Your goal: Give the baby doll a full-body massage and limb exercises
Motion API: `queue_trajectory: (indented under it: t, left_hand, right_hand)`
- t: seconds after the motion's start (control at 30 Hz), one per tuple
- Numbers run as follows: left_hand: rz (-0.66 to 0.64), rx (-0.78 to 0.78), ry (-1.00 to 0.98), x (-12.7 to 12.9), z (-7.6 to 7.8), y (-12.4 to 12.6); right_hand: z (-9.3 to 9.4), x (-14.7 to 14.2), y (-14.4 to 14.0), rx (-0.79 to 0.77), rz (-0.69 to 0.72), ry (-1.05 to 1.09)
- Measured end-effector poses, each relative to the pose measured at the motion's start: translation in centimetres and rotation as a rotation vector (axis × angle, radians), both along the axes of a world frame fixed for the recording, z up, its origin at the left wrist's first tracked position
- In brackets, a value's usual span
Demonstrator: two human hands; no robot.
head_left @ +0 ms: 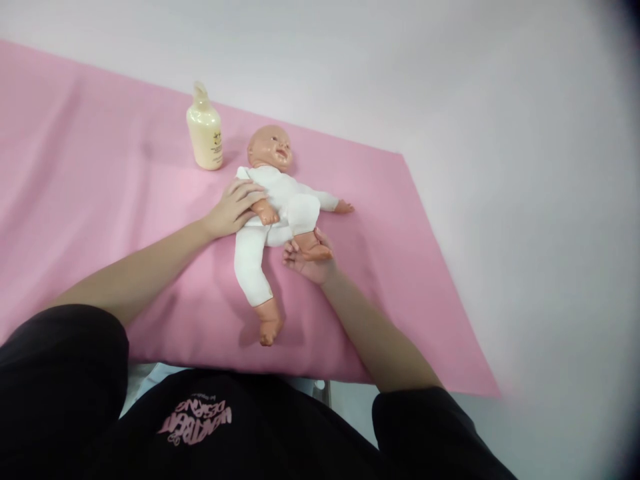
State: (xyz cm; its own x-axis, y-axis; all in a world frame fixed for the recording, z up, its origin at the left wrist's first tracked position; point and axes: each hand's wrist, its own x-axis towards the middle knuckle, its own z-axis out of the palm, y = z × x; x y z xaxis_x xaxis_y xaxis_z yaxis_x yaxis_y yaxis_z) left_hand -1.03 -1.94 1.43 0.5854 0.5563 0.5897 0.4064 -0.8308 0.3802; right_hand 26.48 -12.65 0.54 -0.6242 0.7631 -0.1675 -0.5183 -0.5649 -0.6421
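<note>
A baby doll (279,183) with a bald head and a white cloth body lies on its back on the pink sheet (165,293), its head away from me. My left hand (236,207) is closed over the doll's arm at the side of its body, fingers laid across the white sleeve. Lower down, my right hand (314,265) grips the doll's bent leg near the ankle from below, with the fingers curled and partly hidden behind the foot. The other leg stretches out toward me, and the far arm points to the right.
A pale yellow pump bottle (206,137) stands upright on the sheet, left of the doll's head. Behind and to the right of the pink surface is a plain white wall (450,100). The sheet's near edge lies close to my black shirt (250,427).
</note>
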Motion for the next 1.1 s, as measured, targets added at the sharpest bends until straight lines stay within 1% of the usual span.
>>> queue_trajectory:
  t: [0.2, 0.37, 0.5, 0.63, 0.7, 0.8, 0.9, 1.0, 1.07, 1.1]
  left_hand:
    - [-0.008, 0.004, 0.004, 0.1, 0.1, -0.2]
    - [-0.018, 0.037, 0.021, 0.0, 0.1, -0.1]
    - [-0.008, 0.044, 0.044, -0.1, 0.2, -0.2]
    - [-0.008, 0.034, 0.043, -0.1, 0.2, -0.1]
    - [-0.004, 0.029, 0.032, 0.0, 0.1, -0.2]
    - [0.024, 0.020, -0.025, 0.0, -0.1, -0.2]
    - [0.084, 0.006, -0.188, -0.1, -0.6, 0.0]
    - [0.165, -0.056, -0.419, -0.5, -1.5, 1.0]
    - [0.212, -0.128, -0.569, -0.9, -2.3, 2.1]
    - [0.231, -0.172, -0.635, -1.2, -2.7, 2.7]
  right_hand:
    - [0.2, -0.3, -0.1, -0.028, -0.029, -0.029]
    - [0.6, -0.6, -0.3, -0.052, -0.058, -0.060]
    - [0.6, -0.6, -0.3, -0.046, -0.077, -0.076]
    - [0.5, -0.4, -0.3, -0.022, -0.063, -0.075]
    - [0.4, -0.3, -0.3, 0.012, -0.031, -0.076]
    - [0.0, -0.1, -0.4, 0.122, 0.051, -0.071]
    - [-0.8, -0.3, -0.5, 0.293, 0.167, 0.001]
    - [-1.4, -0.4, -0.8, 0.439, 0.356, 0.106]
    - [-1.4, -0.2, -1.0, 0.477, 0.519, 0.122]
    - [-1.3, 0.0, -1.1, 0.475, 0.604, 0.091]
